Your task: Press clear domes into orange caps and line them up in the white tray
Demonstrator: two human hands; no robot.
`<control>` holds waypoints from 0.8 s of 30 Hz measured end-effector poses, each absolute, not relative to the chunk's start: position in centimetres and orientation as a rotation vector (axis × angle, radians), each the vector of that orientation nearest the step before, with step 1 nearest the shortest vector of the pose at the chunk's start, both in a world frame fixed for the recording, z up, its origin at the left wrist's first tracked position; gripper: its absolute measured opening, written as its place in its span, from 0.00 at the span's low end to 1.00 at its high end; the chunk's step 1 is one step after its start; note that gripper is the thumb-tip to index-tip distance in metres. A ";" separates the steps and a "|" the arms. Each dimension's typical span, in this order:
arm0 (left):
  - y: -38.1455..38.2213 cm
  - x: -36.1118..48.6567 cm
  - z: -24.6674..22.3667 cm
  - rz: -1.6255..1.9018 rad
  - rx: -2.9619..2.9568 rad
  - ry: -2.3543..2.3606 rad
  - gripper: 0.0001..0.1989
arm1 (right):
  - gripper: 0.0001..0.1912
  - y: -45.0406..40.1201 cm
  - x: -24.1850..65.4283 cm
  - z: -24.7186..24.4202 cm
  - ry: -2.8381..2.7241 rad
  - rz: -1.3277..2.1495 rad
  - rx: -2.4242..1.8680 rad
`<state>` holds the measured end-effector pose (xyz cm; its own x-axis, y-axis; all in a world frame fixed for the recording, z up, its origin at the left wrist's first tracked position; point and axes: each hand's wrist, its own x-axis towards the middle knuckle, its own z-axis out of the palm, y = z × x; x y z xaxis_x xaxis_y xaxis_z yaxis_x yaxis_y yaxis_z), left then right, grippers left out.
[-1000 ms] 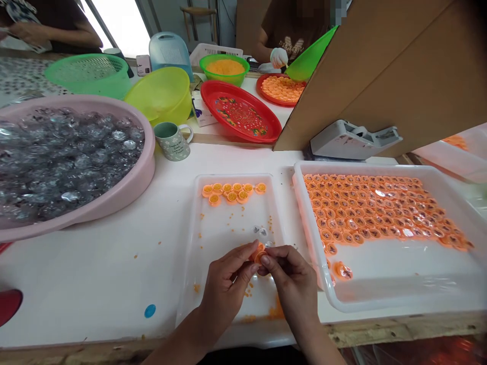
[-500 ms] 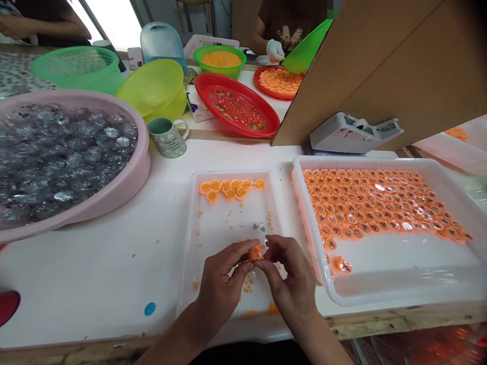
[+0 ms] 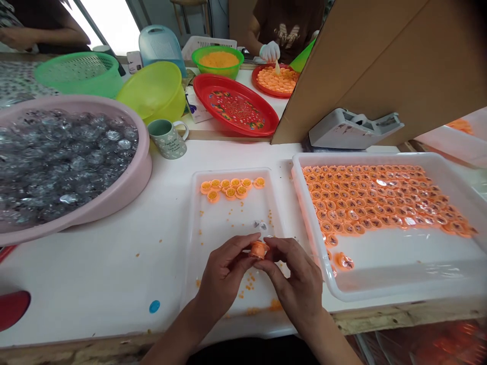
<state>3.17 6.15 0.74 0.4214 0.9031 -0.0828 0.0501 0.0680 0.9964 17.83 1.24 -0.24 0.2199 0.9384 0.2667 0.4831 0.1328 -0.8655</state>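
Note:
A small orange cup (image 3: 258,249) is held between both hands above the front half of a narrow white tray (image 3: 189,243). My left hand (image 3: 224,274) pinches it from the left, and my right hand (image 3: 294,276) has its fingertips on the right side. Several orange cups with yellow filling (image 3: 230,192) stand near the tray's back edge. Small clear pieces (image 3: 262,225) lie just behind my fingers, and yellow crumbs are scattered over the tray. On the right, a larger white tray (image 3: 380,289) holds rows of orange cups with clear, dark-marked tops (image 3: 353,203).
A pink tub (image 3: 146,147) of clear wrapped pieces stands left. Behind are a mug (image 3: 167,139), yellow bowl (image 3: 152,91), red tray (image 3: 238,106), cardboard panel (image 3: 361,66) and tape dispenser (image 3: 346,133). A blue disc (image 3: 154,306) lies front left. Across the table, a person's gloved hand (image 3: 270,51) works over orange pieces.
The orange cup has turned slightly between my fingers and shows more of its side. The other person's gloved hand has moved left, and the green bowl there has moved mostly behind the cardboard.

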 end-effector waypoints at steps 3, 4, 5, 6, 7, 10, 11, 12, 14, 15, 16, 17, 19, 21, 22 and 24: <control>6.3 2.8 1.3 0.769 1.313 0.930 0.14 | 0.06 0.8 17.8 -0.1 -1.337 0.500 -1.493; 6.4 2.7 1.4 0.756 1.284 0.941 0.14 | 0.06 0.6 17.8 -0.1 -1.331 0.473 -1.493; 6.4 2.7 1.4 0.746 1.247 0.958 0.13 | 0.07 0.4 17.8 -0.1 -1.332 0.461 -1.490; 6.4 2.7 1.4 0.737 1.201 0.979 0.12 | 0.09 0.2 17.9 -0.2 -1.339 0.468 -1.479; 6.4 2.8 1.4 0.726 1.152 1.000 0.10 | 0.11 0.1 18.0 -0.2 -1.355 0.489 -1.458; 6.2 3.1 1.6 0.701 1.061 1.047 0.08 | 0.16 -0.2 18.5 -0.1 -1.434 0.536 -1.381; 6.1 3.2 1.7 0.708 1.059 1.065 0.07 | 0.17 -0.2 18.7 0.0 -1.465 0.534 -1.370; 6.0 3.3 1.8 0.725 1.068 1.088 0.07 | 0.18 -0.1 18.9 0.1 -1.496 0.525 -1.367; 5.8 3.5 1.9 0.761 1.094 1.132 0.07 | 0.17 0.1 19.2 0.3 -1.549 0.497 -1.375; 5.7 3.5 1.9 0.772 1.106 1.141 0.07 | 0.16 0.3 19.3 0.4 -1.574 0.491 -1.378; 5.7 3.5 1.8 0.780 1.118 1.136 0.07 | 0.16 0.5 19.3 0.5 -1.593 0.495 -1.377; 5.7 3.5 1.7 0.782 1.133 1.113 0.07 | 0.15 0.6 19.3 0.5 -1.604 0.506 -1.376; 5.9 3.3 1.6 0.783 1.155 1.044 0.07 | 0.12 0.9 19.3 0.2 -1.575 0.528 -1.397; 6.2 3.2 1.5 0.772 1.154 0.980 0.09 | 0.08 1.2 19.2 -0.2 -1.497 0.555 -1.431; 6.3 3.2 1.5 0.763 1.150 0.960 0.10 | 0.10 1.3 19.1 -0.4 -1.474 0.585 -1.439; 6.4 3.2 1.5 0.750 1.136 0.932 0.11 | 0.13 1.3 19.0 -0.8 -1.480 0.659 -1.433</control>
